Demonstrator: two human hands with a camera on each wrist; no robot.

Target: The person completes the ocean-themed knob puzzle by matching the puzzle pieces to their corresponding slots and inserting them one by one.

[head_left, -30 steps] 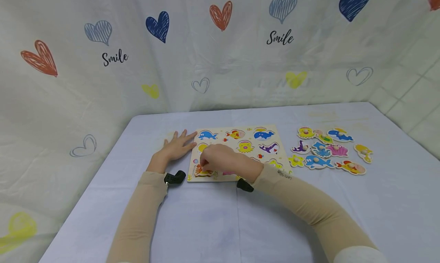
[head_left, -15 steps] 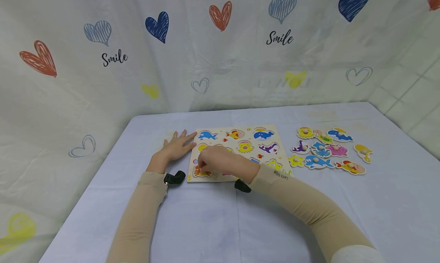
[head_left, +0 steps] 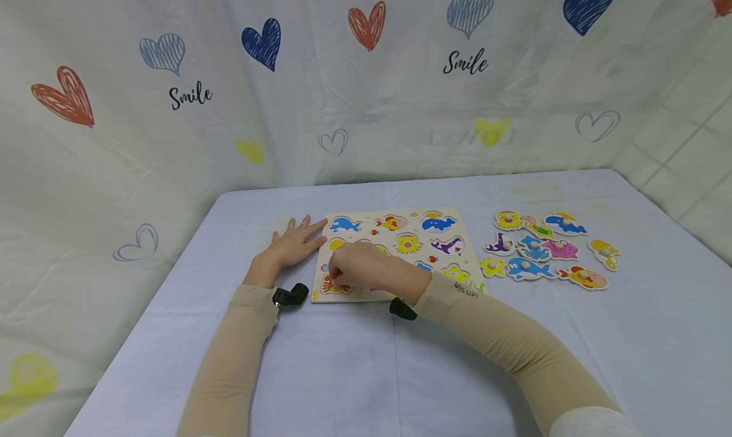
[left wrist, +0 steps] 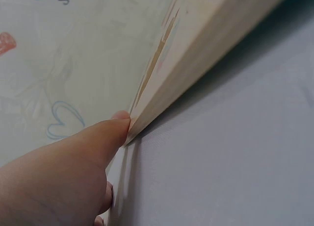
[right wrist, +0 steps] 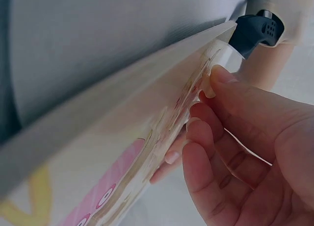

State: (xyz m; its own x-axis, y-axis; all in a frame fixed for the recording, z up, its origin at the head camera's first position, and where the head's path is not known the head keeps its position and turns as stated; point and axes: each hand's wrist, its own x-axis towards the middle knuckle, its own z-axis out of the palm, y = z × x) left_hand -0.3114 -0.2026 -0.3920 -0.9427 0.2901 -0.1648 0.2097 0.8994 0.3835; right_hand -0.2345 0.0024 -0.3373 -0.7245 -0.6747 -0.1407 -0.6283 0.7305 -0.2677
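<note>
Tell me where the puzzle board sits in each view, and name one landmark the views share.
Head: the puzzle board lies just below and right of the picture's centre.
Left wrist: the puzzle board slants from the top right down to just left of centre.
Right wrist: the puzzle board runs diagonally from lower left to upper right.
Shared landmark: the left hand, only partly visible in the right wrist view.

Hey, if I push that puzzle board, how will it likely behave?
The puzzle board will probably stay stiff, given its straight, solid-looking edge. Broad and low, it seems unlikely to tip. It may slide, as the tablecloth beneath looks fairly smooth.
</note>
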